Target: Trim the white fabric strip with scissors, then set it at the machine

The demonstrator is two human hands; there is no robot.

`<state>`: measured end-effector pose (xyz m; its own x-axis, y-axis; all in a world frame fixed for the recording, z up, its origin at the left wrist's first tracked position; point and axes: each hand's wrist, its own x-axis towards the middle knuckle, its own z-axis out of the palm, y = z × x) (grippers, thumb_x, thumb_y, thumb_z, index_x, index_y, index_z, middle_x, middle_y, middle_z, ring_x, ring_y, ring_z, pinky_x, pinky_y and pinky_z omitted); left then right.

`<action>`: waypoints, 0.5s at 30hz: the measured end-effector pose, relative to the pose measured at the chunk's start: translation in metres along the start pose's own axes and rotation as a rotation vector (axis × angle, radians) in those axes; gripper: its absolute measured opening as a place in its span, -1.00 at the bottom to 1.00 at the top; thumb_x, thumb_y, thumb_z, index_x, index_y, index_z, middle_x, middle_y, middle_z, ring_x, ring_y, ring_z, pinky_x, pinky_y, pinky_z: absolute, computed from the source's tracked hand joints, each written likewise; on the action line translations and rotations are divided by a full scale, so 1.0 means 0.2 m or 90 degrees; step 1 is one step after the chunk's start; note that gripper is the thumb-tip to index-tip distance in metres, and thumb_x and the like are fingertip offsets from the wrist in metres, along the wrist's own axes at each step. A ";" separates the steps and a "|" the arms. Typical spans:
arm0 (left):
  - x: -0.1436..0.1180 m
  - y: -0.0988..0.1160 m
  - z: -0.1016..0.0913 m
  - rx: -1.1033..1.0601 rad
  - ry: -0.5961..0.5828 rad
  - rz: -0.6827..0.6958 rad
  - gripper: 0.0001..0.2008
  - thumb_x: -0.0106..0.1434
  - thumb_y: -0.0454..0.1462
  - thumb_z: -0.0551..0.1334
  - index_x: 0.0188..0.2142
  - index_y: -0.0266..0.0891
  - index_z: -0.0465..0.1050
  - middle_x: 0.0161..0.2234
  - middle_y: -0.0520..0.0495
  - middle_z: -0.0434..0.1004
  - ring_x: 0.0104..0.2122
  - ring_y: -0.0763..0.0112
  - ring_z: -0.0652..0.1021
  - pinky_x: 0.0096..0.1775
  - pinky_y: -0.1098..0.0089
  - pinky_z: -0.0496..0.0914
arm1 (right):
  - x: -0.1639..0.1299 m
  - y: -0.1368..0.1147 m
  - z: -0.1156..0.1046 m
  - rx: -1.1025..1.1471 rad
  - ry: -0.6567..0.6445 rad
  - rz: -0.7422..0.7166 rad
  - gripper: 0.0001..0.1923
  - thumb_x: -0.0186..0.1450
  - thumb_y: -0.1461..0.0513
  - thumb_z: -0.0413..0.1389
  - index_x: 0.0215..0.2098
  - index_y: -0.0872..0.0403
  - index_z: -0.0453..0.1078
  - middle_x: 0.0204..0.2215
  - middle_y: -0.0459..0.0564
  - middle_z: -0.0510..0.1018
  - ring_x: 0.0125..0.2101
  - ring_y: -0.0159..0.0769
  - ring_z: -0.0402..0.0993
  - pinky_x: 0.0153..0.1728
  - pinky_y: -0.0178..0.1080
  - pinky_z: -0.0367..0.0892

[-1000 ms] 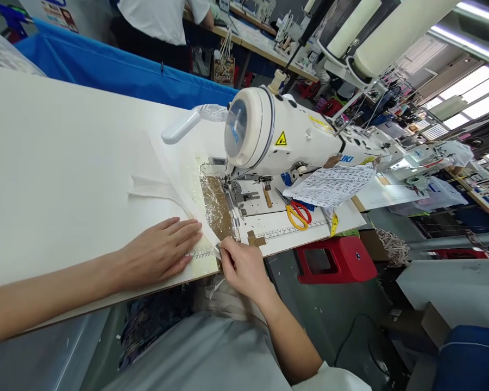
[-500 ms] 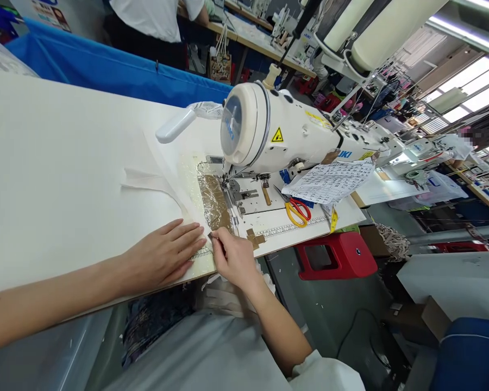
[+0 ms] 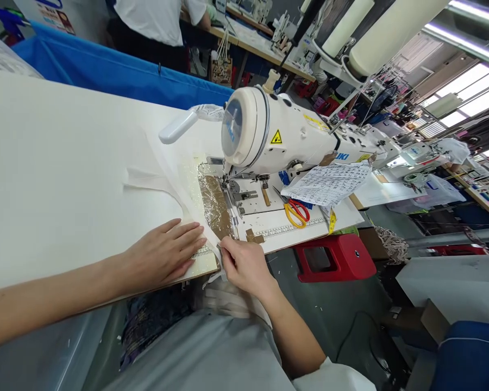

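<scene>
One white fabric piece lies at the worktop's near edge. The left hand presses flat on it, fingers spread; the right hand pinches its end. One sewing machine and one pair of scissors sit beyond.

A busy sewing workshop seen from a seat at a long white worktable. Behind the table runs a bright blue fabric bin, and past it a person in a white top stands at a wooden bench crowded with machines. Large cream rolls hang overhead on a rack. To the right, a row of windows lets in strong daylight, with a fluorescent tube above. On the grey floor below sits a red plastic stool, and a blue chair shows at the lower right corner.
</scene>
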<state>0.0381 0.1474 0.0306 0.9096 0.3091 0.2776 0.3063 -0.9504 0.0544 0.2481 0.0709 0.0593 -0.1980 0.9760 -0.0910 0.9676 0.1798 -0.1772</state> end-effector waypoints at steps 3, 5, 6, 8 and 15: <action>0.01 0.01 -0.02 0.002 0.004 0.010 -0.66 0.35 -0.30 0.06 0.04 -0.34 0.45 0.10 -0.27 0.46 0.11 0.08 0.43 0.12 0.06 0.30 | 0.02 -0.02 0.03 0.013 0.032 0.006 -0.88 0.35 0.30 -0.06 -0.29 0.05 0.30 -0.46 -0.10 0.56 -0.45 -0.32 0.46 -0.49 -0.27 -0.04; 0.02 0.01 -0.02 -0.006 0.012 0.023 -0.66 0.36 -0.30 0.06 0.05 -0.33 0.45 0.10 -0.24 0.47 0.11 0.11 0.43 0.16 0.09 0.27 | 0.04 -0.03 0.05 0.028 0.052 0.004 -0.87 0.35 0.30 -0.07 -0.29 0.05 0.30 -0.44 -0.09 0.57 -0.44 -0.32 0.48 -0.48 -0.28 -0.02; 0.02 0.02 -0.01 -0.014 0.018 0.028 -0.66 0.36 -0.29 0.07 0.06 -0.31 0.44 0.10 -0.22 0.47 0.12 0.13 0.42 0.18 0.11 0.24 | 0.05 -0.04 0.06 0.039 0.059 0.003 -0.87 0.35 0.30 -0.07 -0.29 0.05 0.30 -0.43 -0.09 0.57 -0.43 -0.32 0.48 -0.48 -0.28 0.00; 0.02 0.02 0.00 -0.029 0.025 0.032 -0.66 0.36 -0.28 0.08 0.06 -0.30 0.44 0.10 -0.21 0.47 0.12 0.15 0.42 0.21 0.12 0.21 | 0.06 -0.04 0.08 0.074 0.073 0.011 -0.87 0.37 0.29 -0.08 -0.25 0.06 0.31 -0.42 -0.09 0.58 -0.43 -0.32 0.50 -0.47 -0.30 0.04; 0.00 0.02 0.01 -0.051 0.012 0.036 -0.65 0.35 -0.25 0.09 0.05 -0.34 0.46 0.12 -0.25 0.45 0.15 0.10 0.40 0.21 0.09 0.21 | 0.05 -0.02 0.11 0.141 0.104 0.038 -0.84 0.38 0.27 -0.09 -0.19 0.06 0.32 -0.46 -0.11 0.56 -0.44 -0.33 0.51 -0.45 -0.34 0.12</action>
<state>0.0398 0.1439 0.0291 0.9191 0.2553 0.3000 0.2309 -0.9662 0.1150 0.2380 0.0768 0.0369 -0.0959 0.9942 0.0485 0.9156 0.1072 -0.3876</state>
